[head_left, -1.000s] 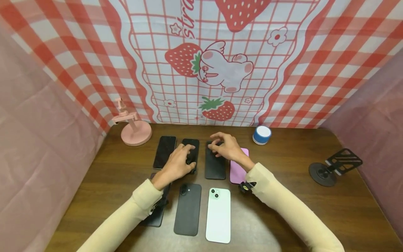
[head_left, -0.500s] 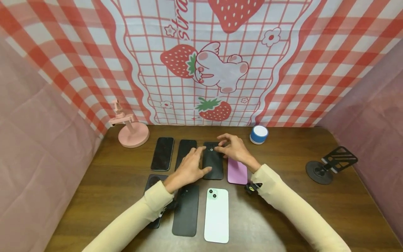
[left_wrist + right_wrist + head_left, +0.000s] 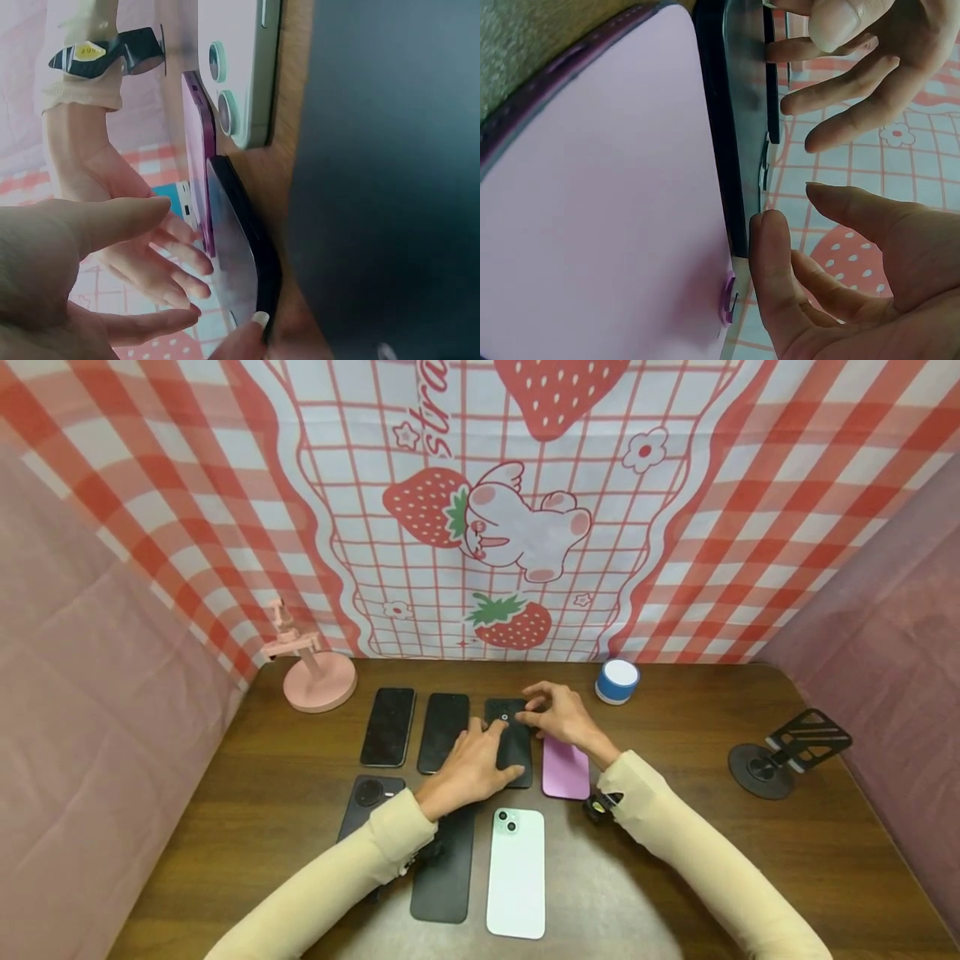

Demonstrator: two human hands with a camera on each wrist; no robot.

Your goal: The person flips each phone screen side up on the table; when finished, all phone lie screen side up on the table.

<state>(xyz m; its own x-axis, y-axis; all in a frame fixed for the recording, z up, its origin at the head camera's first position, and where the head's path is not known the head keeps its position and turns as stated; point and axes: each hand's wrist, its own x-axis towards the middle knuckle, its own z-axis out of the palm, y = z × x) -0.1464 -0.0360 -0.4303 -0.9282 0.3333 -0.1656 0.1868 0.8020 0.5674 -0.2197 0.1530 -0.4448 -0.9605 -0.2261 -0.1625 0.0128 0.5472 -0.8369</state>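
A black phone point(image 3: 516, 745) lies back up on the table, its camera bump at the far end. My left hand point(image 3: 471, 765) spans its left part, forefinger and thumb spread over it. In the left wrist view a fingertip point(image 3: 259, 319) is right at the edge of the black phone point(image 3: 236, 251). My right hand point(image 3: 561, 714) is at the phone's far right corner, fingers loosely bent. The right wrist view has a fingertip point(image 3: 771, 221) against the edge of the black phone point(image 3: 742, 97). The lilac phone point(image 3: 566, 772) lies beneath the right wrist.
Two dark-screened phones point(image 3: 388, 727) lie to the left. Nearer are a mint phone point(image 3: 516, 877), a black phone point(image 3: 442, 893) and a dark phone point(image 3: 358, 806) under the left sleeve. A pink stand point(image 3: 318, 681), a blue-and-white cylinder point(image 3: 617, 682) and a black stand point(image 3: 787, 756) stand around them.
My left hand has moved right, from above the neighbouring dark-screened phone onto the black phone. My right hand has shifted slightly right, to that phone's corner, uncovering its camera bump.
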